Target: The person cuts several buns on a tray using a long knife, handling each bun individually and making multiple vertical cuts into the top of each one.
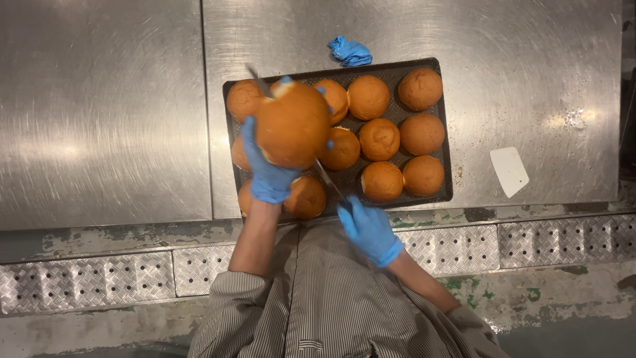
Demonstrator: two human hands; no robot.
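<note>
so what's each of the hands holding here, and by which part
The left hand grips a round bun from underneath, fingers curled around its sides. The right hand holds a knife by its handle, with the blade passing through the bun.

Left hand [268, 174] holds bun [293, 124]; right hand [368, 229] saws knife [326, 178], seemingly through.

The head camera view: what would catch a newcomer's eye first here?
First, the large golden bun held up in the blue-gloved left hand, with a knife in the gloved right hand cutting through it. Beneath lies a dark tray of round buns on the steel table, with a crumpled blue glove just beyond it.
</note>
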